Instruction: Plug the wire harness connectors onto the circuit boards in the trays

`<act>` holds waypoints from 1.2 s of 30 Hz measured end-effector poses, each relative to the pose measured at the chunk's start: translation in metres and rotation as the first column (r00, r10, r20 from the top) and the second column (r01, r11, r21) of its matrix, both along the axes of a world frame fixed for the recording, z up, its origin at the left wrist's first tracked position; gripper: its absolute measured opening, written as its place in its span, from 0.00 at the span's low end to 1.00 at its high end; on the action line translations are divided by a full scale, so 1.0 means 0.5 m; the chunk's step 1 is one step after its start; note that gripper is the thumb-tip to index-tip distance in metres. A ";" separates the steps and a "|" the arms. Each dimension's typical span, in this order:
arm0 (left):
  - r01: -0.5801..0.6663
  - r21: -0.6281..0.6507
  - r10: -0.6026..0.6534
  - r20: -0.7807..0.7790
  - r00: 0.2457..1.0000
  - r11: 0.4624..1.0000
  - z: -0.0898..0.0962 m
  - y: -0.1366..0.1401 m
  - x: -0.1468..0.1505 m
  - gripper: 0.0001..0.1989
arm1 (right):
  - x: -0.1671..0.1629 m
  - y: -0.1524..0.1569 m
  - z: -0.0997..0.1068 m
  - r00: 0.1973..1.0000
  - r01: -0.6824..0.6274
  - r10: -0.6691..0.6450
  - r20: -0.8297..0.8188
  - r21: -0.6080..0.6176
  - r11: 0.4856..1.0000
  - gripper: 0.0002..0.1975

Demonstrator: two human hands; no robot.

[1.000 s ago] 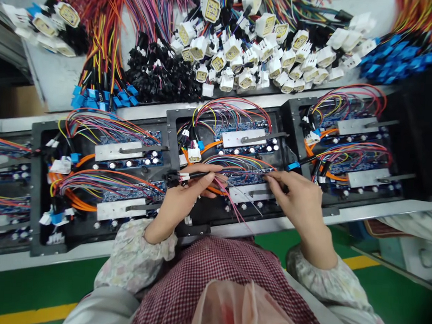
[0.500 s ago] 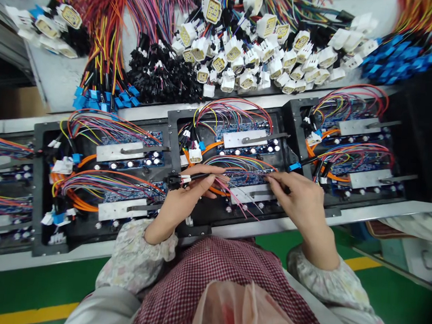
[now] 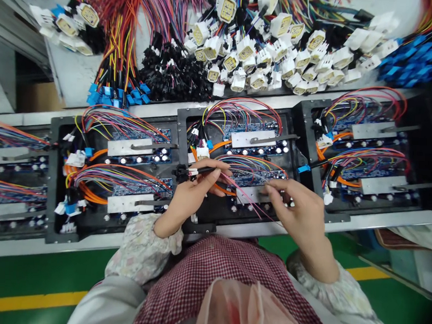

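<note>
My left hand is closed on a wire harness, its thumb pressing the wires against the fingers. The black connectors of this harness stick out to the left, and loose pink wires fan out to the right. My right hand pinches thumb and forefinger together around the end of a thin grey wire from the bundle. Both hands hover over the lower circuit board in the middle black tray. A metal plate on that board lies partly behind the wires and my right fingers.
Wired boards sit in the left tray and the right tray. Behind the trays lie heaps of white connectors, black connectors and blue connectors. The rail's metal front edge runs close to my apron.
My right hand has moved slightly down relative to the board, still pinching a wire. My left hand keeps hold of the harness. The whole view has shifted a little.
</note>
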State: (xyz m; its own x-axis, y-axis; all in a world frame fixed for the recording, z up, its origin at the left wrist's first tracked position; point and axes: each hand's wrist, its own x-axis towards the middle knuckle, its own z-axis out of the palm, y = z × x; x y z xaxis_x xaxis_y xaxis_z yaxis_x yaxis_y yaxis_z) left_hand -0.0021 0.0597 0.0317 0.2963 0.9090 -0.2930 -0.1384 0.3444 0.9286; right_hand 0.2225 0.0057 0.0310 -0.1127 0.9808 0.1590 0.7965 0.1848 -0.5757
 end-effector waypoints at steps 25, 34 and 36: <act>0.012 -0.012 -0.011 0.059 0.998 1.000 0.001 -0.001 -0.002 0.09 | -0.011 0.024 -0.051 0.997 -0.025 0.027 0.070 -0.034 0.999 0.10; -0.005 -0.010 0.005 0.004 1.000 1.000 0.002 -0.002 -0.001 0.07 | -0.008 0.024 -0.050 0.997 -0.056 0.057 0.059 -0.029 0.998 0.10; 0.002 -0.007 -0.002 0.000 1.000 1.000 0.001 -0.002 -0.001 0.07 | -0.007 0.025 -0.049 0.996 -0.064 0.067 0.064 -0.048 0.997 0.11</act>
State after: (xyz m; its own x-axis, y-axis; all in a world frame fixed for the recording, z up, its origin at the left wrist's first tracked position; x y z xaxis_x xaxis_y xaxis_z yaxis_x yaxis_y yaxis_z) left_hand -0.0026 0.0588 0.0321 0.2981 0.9065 -0.2991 -0.1374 0.3508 0.9263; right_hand 0.2189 0.0181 0.0064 -0.1852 0.9771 0.1045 0.8201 0.2123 -0.5314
